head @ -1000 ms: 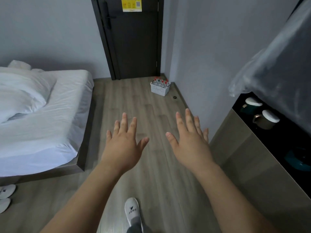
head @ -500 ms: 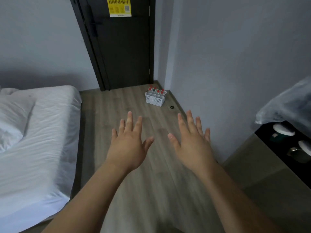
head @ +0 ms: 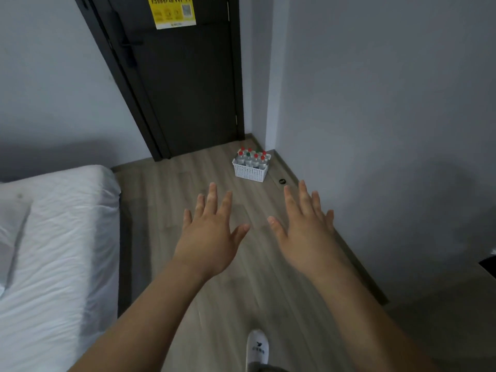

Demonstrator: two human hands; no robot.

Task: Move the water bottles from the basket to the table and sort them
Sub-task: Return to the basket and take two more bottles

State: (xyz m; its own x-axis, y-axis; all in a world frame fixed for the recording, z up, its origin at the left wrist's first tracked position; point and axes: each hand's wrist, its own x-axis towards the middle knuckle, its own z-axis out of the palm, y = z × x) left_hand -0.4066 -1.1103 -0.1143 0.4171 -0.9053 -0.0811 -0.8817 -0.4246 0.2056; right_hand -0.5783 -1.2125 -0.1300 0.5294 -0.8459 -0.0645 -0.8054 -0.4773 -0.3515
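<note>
Both empty: left hand (head: 209,238), right hand (head: 307,238) | basket (head: 250,173), water bottles (head: 253,157) nearer

- The left hand (head: 212,238) and the right hand (head: 307,238) are bare; a short nail shows on the right thumb.
- Both forearms (head: 155,312) are bare from wrist to the lower edge.
- One foot wears a white slipper (head: 257,350) with a rounded toe.
- On its top sits a small dark logo (head: 259,344) over a line of tiny lettering (too small to read).
- A strip of grey cloth (head: 268,368) covers the ankle behind it.
</note>
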